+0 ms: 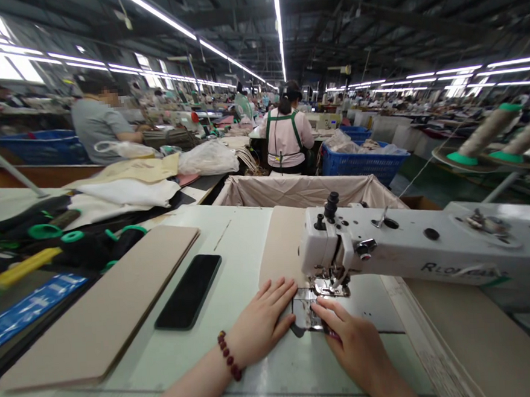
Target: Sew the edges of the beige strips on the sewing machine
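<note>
Head cam shows L fingers [283, 290] spread flat, R fingers [333, 313] curled (hold unclear), pale tbl [242, 254], lit wkshop [326, 34].

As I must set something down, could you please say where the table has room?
Bare table: between the phone and the pale sheet by the sewing machine; also between the forearms. Crowded: around left hand and right hand, and the dark spools.

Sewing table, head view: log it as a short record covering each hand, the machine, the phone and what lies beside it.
Left hand: palm down, fingers at the near end of a beige panel
Left wrist: beaded bracelet
Right hand: fingertips near the presser foot; grip unclear
Machine: white
Phone: flat, screen dark
Left of phone: long beige pieces
</note>
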The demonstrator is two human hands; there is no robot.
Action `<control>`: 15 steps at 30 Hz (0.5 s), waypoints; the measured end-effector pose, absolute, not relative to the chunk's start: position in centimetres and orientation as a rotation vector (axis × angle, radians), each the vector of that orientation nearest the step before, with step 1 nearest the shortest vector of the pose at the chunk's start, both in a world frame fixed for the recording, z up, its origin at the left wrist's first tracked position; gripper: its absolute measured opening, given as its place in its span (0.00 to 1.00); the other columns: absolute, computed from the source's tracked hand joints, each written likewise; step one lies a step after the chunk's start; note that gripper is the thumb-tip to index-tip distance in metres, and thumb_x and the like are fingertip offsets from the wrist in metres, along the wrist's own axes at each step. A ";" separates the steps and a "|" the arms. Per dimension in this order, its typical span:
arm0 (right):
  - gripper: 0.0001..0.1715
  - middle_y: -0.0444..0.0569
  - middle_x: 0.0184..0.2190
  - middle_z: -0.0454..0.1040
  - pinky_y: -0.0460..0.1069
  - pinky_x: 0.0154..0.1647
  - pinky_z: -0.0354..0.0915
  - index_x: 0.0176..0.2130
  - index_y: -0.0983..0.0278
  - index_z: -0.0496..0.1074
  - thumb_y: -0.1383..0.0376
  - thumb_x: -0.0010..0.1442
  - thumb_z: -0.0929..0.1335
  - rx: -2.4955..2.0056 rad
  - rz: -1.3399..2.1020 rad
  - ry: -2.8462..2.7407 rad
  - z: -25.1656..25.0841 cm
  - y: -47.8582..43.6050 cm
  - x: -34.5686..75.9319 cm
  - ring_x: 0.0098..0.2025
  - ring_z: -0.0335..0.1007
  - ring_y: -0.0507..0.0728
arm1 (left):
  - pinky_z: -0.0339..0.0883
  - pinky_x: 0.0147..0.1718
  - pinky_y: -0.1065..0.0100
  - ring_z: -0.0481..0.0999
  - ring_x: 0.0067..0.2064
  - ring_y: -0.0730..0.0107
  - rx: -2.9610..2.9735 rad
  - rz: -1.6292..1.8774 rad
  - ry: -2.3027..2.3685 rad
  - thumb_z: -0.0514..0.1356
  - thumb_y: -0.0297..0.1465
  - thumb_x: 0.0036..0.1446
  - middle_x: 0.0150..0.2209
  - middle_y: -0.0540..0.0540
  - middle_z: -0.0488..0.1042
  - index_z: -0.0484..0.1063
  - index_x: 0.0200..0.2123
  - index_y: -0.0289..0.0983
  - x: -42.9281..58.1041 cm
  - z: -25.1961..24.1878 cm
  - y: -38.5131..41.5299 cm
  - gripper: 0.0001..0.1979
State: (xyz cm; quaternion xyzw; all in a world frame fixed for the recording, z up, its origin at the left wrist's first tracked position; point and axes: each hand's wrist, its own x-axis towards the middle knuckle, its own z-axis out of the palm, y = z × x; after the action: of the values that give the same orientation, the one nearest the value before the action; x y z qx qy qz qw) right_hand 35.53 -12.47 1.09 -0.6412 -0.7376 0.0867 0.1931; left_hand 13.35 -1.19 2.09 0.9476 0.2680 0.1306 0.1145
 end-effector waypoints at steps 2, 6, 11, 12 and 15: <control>0.37 0.42 0.62 0.61 0.53 0.53 0.66 0.60 0.53 0.61 0.78 0.55 0.60 -1.798 0.247 -2.067 1.1 -12.5 35.6 0.54 0.67 0.57 | 0.46 0.65 0.54 0.50 0.67 0.60 2.773 0.380 0.787 0.50 0.38 0.69 0.67 0.48 0.51 0.45 0.68 0.44 13.4 2.2 -1.2 0.28; 0.37 0.41 0.62 0.60 0.54 0.53 0.65 0.60 0.53 0.60 0.78 0.56 0.60 -1.793 0.271 -2.056 1.0 -12.6 35.5 0.55 0.65 0.57 | 0.45 0.65 0.53 0.49 0.67 0.60 2.767 0.356 0.790 0.51 0.38 0.69 0.67 0.48 0.50 0.45 0.68 0.44 13.3 2.3 -1.2 0.28; 0.37 0.40 0.62 0.60 0.53 0.55 0.63 0.60 0.52 0.61 0.78 0.55 0.60 -1.785 0.284 -2.039 1.2 -12.6 35.4 0.55 0.65 0.57 | 0.45 0.65 0.53 0.49 0.67 0.61 2.770 0.360 0.798 0.51 0.38 0.68 0.67 0.48 0.51 0.47 0.68 0.44 13.4 2.3 -1.2 0.28; 0.37 0.40 0.62 0.60 0.53 0.56 0.63 0.60 0.52 0.61 0.78 0.55 0.61 -1.782 0.286 -2.038 1.3 -12.6 35.4 0.55 0.65 0.56 | 0.45 0.65 0.53 0.50 0.67 0.61 2.772 0.368 0.797 0.51 0.38 0.68 0.67 0.48 0.52 0.48 0.67 0.44 13.3 2.3 -1.2 0.27; 0.36 0.40 0.61 0.61 0.52 0.55 0.63 0.59 0.52 0.62 0.78 0.56 0.61 -1.778 0.284 -2.029 1.6 -12.6 35.3 0.55 0.65 0.56 | 0.45 0.65 0.54 0.51 0.67 0.61 2.778 0.386 0.800 0.51 0.38 0.68 0.67 0.48 0.53 0.50 0.67 0.44 13.3 2.4 -1.4 0.26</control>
State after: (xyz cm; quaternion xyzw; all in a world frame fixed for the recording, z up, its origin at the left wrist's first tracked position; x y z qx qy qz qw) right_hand 35.33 -12.59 1.63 -0.6406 -0.7307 0.1024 0.2128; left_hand 13.32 -1.37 2.37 0.9464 0.2727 0.1316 0.1122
